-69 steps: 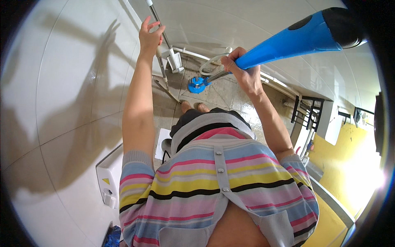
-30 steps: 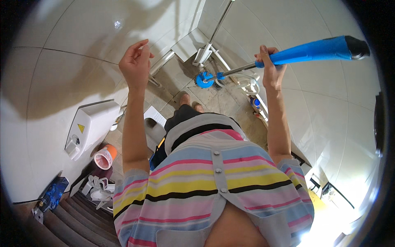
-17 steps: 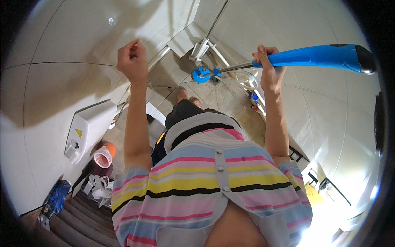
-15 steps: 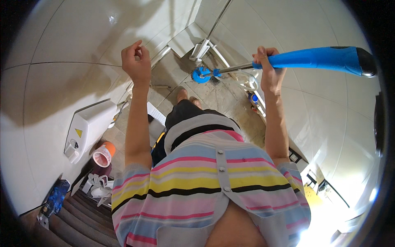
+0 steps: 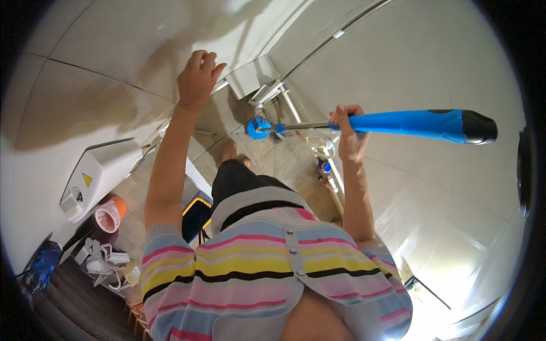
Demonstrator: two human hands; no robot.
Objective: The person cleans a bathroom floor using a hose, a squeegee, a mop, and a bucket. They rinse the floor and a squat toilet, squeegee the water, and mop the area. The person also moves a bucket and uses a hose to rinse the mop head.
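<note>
In my right hand is a long-handled scrub brush, gripped where its thick blue handle meets the metal pole. The handle's black end points right, and the pole runs left and down. Its round blue head is down at the tiled floor, just beyond my feet. My left hand is raised near the left tiled wall, empty, with loosely bent fingers and the thumb apart. Whether it touches the wall I cannot tell.
A white wall-mounted box juts out at left, above an orange bucket. White rack bars stand beside the brush, with a blue bottle among them. A metal rail runs along the far wall.
The scrub brush's handle and my right hand have shifted left and lower in view. My left hand has turned, its fingers now tipped rightward. The whole view has swung somewhat.
</note>
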